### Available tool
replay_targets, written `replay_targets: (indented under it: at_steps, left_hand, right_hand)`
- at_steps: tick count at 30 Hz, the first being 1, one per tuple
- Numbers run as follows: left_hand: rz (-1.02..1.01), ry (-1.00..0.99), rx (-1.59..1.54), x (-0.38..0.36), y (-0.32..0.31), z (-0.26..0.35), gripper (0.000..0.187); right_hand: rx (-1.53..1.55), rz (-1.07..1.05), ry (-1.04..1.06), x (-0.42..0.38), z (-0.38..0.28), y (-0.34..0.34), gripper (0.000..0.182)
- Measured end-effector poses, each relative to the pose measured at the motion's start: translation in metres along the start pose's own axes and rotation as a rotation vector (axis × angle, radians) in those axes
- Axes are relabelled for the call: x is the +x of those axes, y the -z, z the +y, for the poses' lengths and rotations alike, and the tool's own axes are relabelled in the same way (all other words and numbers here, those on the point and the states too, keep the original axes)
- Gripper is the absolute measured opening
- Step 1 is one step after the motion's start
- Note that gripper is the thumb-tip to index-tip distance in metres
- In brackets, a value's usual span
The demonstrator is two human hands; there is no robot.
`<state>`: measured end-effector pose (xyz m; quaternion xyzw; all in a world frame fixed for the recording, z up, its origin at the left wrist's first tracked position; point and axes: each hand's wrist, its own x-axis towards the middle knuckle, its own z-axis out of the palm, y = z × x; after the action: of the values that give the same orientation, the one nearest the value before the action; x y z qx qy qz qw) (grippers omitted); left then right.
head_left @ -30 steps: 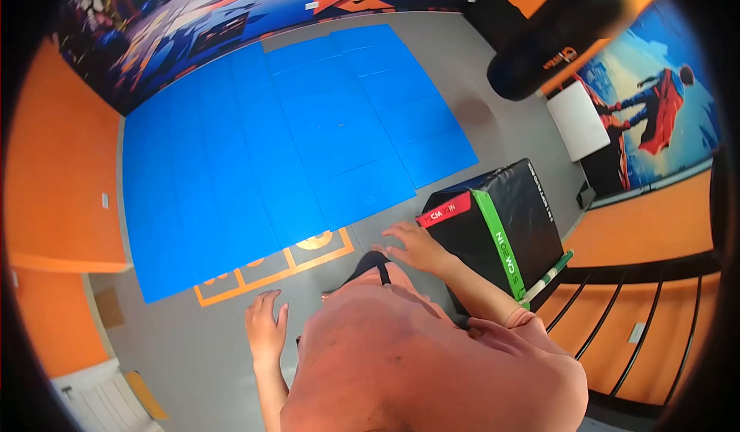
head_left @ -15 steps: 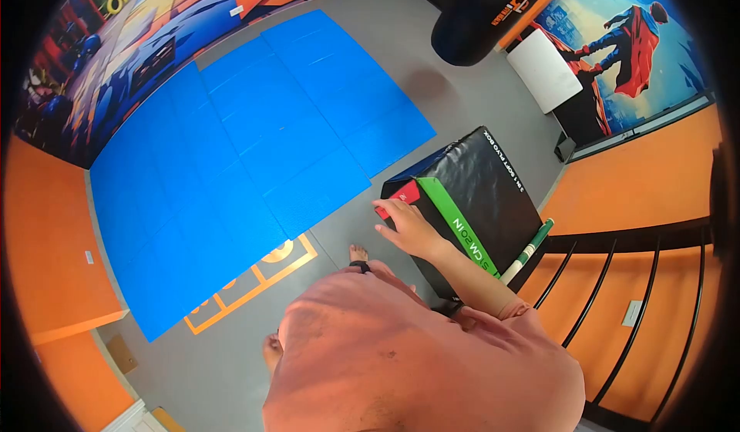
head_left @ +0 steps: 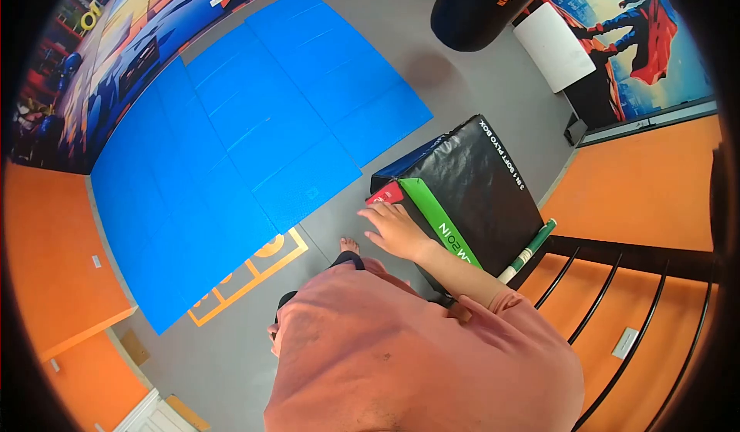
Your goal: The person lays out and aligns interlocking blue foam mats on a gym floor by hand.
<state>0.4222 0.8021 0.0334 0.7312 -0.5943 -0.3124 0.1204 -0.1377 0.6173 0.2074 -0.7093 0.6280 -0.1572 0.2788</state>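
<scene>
A black soft plyo box (head_left: 482,178) with a green band (head_left: 439,220) and a red panel (head_left: 385,194) stands on the floor to my right. My right hand (head_left: 395,230) is over its near left side, just below the red panel, with fingers apart and nothing in them. Whether the fingertips touch the box cannot be told. At the left edge of my pink shirt, a small bit of skin that looks like my left hand (head_left: 273,338) shows; the shirt hides most of it. My bare foot (head_left: 349,245) is on the floor left of the box.
Blue mats (head_left: 254,139) cover the floor ahead and left. A black punching bag (head_left: 470,23) hangs at the top. A green-and-white roll (head_left: 528,251) leans beside the box, near a black barred rack (head_left: 593,301). A white board (head_left: 555,47) is by the mural wall.
The view has shifted slightly, and the box and mats sit a little further up and left. My right hand stays by the box's red panel. More dark clothing shows around my legs.
</scene>
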Motion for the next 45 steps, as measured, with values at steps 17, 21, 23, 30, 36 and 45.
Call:
replay_targets:
  at_steps: [17,21,23,30,36,45]
  left_hand:
    - [0.059,-0.067,0.468,0.021,0.103,0.171,0.034]
    - [0.154,-0.645,0.389,0.069,0.156,0.345,0.042]
    - [0.144,-0.672,0.365,0.077,0.16,0.378,0.042]
    - [0.044,-0.751,0.333,0.091,0.142,0.381,0.044]
    - [-0.107,-0.731,0.322,0.113,0.129,0.372,0.046]
    - [-0.175,-0.769,0.306,0.193,0.051,0.32,0.05]
  right_hand:
    - [-0.017,-0.059,0.135,0.027,-0.01,0.001,0.051]
    - [-0.127,0.036,0.294,0.034,-0.043,0.01,0.051]
    - [-0.138,0.041,0.335,0.039,-0.057,0.016,0.05]
    - [-0.152,0.042,0.313,0.05,-0.029,-0.003,0.046]
    - [-0.177,0.091,0.161,0.057,0.079,-0.071,0.041]
    - [-0.46,0.239,-0.068,0.083,0.266,-0.146,0.041]
